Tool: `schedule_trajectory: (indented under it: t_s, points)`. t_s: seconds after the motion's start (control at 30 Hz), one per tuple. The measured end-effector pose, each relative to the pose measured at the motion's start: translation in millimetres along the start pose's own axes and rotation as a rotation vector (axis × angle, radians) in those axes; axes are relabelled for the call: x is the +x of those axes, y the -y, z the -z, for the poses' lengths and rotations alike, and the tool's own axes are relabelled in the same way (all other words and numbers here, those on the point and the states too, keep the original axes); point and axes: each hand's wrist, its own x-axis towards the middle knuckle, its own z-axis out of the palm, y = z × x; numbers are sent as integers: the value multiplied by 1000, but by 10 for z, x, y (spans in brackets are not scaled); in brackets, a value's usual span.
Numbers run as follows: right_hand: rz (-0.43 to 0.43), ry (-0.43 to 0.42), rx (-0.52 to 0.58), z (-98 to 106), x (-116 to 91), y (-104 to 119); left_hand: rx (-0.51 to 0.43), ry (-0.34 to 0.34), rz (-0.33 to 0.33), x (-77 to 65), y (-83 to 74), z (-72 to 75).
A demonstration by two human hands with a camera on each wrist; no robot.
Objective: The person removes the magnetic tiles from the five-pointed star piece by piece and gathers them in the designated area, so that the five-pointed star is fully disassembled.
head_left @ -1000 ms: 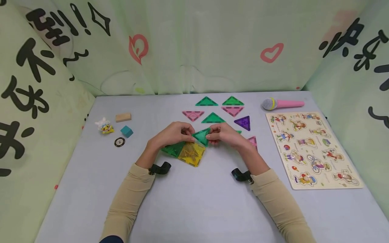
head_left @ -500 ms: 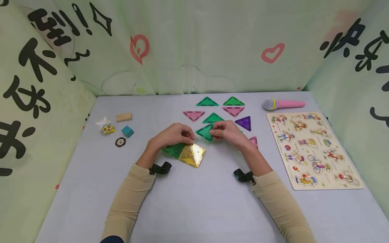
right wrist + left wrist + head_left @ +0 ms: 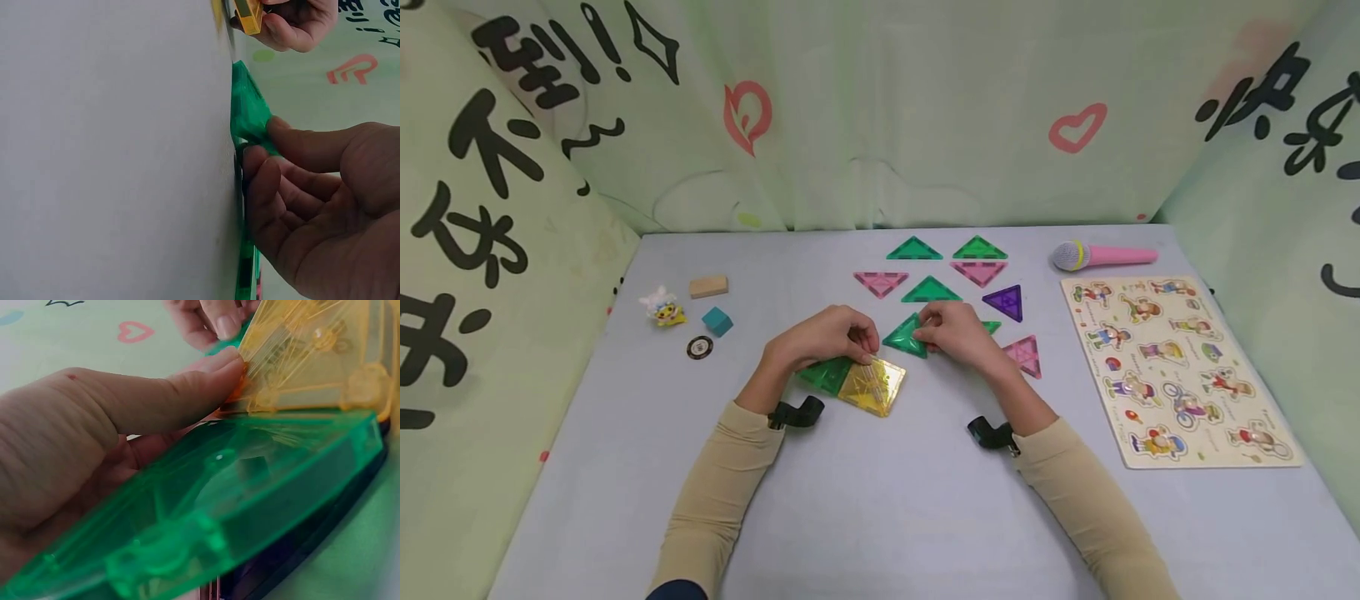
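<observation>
My left hand [image 3: 835, 335] pinches the far edge of a translucent yellow square magnetic tile [image 3: 874, 388]. A green tile [image 3: 822, 375] adjoins its left side, partly hidden by that hand; in the left wrist view, a dark purple piece [image 3: 262, 572] shows beneath the green one. To the right, my right hand [image 3: 953, 332] holds a green triangular tile [image 3: 904, 335] between thumb and fingers. The right wrist view has this triangle [image 3: 249, 106] tilted, low at the table surface and apart from the yellow tile [image 3: 249, 15].
Several loose triangular tiles, including a green one [image 3: 931, 289], a pink one [image 3: 881, 283] and a purple one [image 3: 1006, 302], lie beyond the hands. A pink microphone [image 3: 1108, 256] and a picture puzzle board [image 3: 1176, 371] are at right. Left are a wooden block [image 3: 708, 287] and small toys [image 3: 664, 308].
My right hand has drawn the green triangular tile away from the yellow tile's far corner, to the right, and lowered it toward the table. The left hand has kept its place on the yellow tile.
</observation>
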Motion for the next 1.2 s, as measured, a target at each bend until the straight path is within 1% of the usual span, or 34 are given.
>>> schedule_trajectory:
  t_s: [0.1,0.2,0.3,0.4,0.47,0.53,0.67,0.8,0.97,1.2]
  points:
    - [-21,-38,-42,3,-16,23,0,7,8,8,1,2]
    - [-21,-26,-68,13,-62,38,2,4,13,2,0,11]
    - [-1,73,-34,11,-121,39,28,-20,-5,-10,-1,22]
    - [21,194,39,-6,-181,49,75,-60,-52,-9,-8,27]
    - [29,243,83,-24,-216,63,100,-84,-81,-2,-14,25]
    - [35,266,114,-46,-238,76,116,-99,-101,6,-20,19]
    - [32,279,166,-82,-254,75,114,-100,-109,29,-29,2]
    - [29,281,226,-86,-254,66,82,-103,-106,31,-37,-6]
    - [48,275,263,-63,-235,46,42,-104,-75,10,-61,6]
    - [46,270,270,-63,-214,37,105,-91,-36,-18,-64,27]
